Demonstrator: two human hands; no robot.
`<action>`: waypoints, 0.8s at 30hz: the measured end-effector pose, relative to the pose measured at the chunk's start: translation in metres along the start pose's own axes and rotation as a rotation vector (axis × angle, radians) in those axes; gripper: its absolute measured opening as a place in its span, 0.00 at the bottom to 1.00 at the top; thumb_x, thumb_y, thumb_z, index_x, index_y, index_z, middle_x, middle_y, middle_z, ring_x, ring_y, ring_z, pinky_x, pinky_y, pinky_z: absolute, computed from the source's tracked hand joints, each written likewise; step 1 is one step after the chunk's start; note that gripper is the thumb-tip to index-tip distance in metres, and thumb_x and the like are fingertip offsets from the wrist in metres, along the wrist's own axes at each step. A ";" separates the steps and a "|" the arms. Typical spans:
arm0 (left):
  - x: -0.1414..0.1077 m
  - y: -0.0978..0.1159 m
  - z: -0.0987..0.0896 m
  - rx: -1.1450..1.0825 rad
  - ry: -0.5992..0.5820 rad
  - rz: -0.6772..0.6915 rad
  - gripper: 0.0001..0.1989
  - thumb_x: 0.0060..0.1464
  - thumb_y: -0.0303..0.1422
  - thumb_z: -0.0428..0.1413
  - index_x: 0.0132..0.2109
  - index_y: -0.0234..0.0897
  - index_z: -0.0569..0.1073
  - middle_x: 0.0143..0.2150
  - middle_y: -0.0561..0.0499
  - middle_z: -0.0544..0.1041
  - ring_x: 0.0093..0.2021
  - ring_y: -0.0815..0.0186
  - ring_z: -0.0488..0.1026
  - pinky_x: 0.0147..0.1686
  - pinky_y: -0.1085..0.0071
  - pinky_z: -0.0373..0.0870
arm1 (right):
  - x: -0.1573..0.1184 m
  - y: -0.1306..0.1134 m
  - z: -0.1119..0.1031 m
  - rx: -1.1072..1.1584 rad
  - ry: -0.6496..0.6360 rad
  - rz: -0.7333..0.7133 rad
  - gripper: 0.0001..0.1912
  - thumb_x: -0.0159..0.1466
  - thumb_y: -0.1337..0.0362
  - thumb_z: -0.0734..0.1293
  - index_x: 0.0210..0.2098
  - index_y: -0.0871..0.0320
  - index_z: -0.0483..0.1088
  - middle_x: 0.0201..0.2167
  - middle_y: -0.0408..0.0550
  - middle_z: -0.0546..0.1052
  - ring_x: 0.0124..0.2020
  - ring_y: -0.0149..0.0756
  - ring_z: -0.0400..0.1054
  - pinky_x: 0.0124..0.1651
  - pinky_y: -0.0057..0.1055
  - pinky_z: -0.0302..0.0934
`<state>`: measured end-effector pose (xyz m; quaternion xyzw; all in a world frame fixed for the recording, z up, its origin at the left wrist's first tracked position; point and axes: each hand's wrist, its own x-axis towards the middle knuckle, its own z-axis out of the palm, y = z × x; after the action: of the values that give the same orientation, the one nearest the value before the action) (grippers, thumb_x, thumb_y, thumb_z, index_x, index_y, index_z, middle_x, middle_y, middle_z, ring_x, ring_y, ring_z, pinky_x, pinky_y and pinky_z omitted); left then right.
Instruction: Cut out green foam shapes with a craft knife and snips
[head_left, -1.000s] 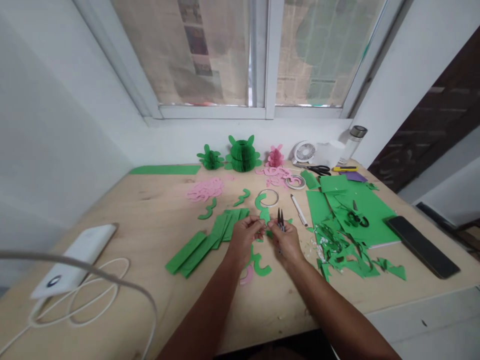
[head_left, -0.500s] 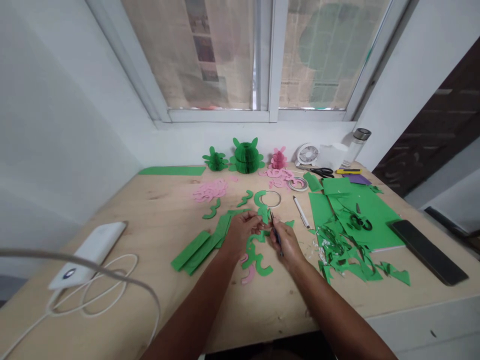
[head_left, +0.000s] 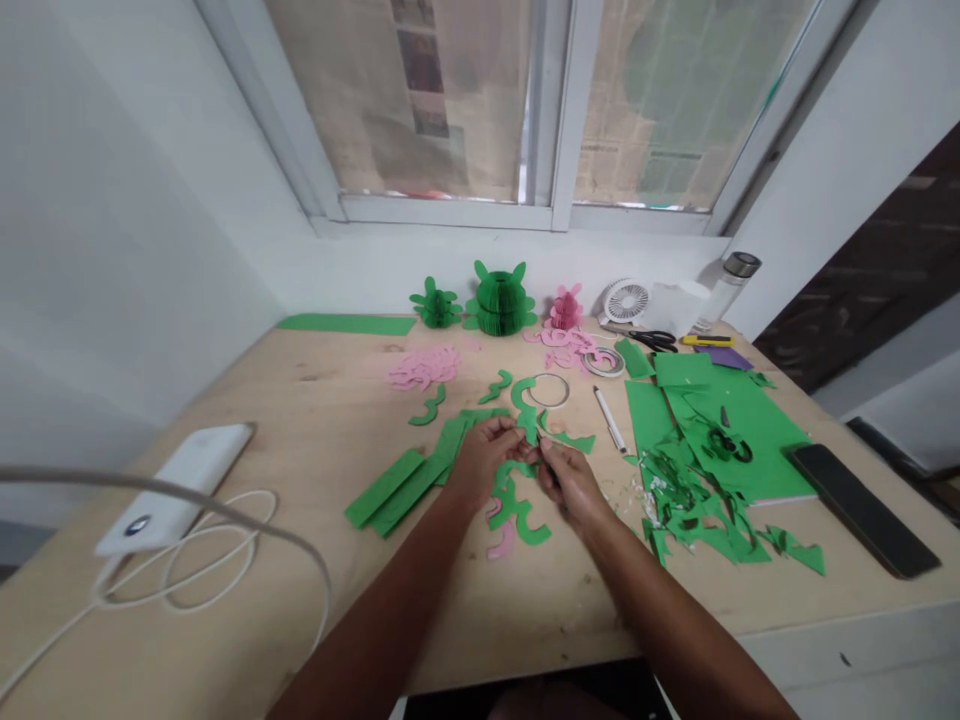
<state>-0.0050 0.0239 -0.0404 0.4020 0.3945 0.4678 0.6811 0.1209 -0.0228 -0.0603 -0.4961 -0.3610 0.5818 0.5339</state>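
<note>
My left hand (head_left: 484, 458) pinches a small green paper piece (head_left: 528, 424) over the middle of the wooden table. Close on its right, my right hand (head_left: 571, 478) is closed around a dark, slim tool, mostly hidden by the fingers, whose tip meets the paper. Curved green cutouts (head_left: 531, 530) and a pink curved piece (head_left: 501, 540) lie just below the hands. Folded green strips (head_left: 386, 490) rest to the left of my left hand. Above the hands are a thin ring (head_left: 551, 391) and wavy green cutouts (head_left: 428, 405).
Green scraps (head_left: 697, 500), green sheets (head_left: 765, 430) and a black phone (head_left: 862, 510) lie at right. Paper figures (head_left: 501, 302), a small fan (head_left: 626, 300) and a bottle (head_left: 726, 292) stand at the back. A white device (head_left: 176, 488) with a cable lies left.
The view has shifted slightly. The dark tool in my right hand, plainly visible before, is now mostly covered by the fingers. A green scrap beside that hand shows more fully.
</note>
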 end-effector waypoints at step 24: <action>-0.002 0.000 -0.008 0.057 -0.065 0.008 0.10 0.43 0.35 0.62 0.27 0.35 0.70 0.20 0.54 0.74 0.21 0.70 0.70 0.26 0.72 0.68 | -0.004 -0.004 -0.003 -0.067 -0.105 -0.030 0.28 0.57 0.41 0.66 0.17 0.57 0.60 0.10 0.35 0.56 0.13 0.23 0.43 0.16 0.27 0.32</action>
<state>-0.0126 0.0229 -0.0428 0.4378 0.3836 0.4457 0.6801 0.1244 -0.0259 -0.0566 -0.4771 -0.4153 0.5865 0.5059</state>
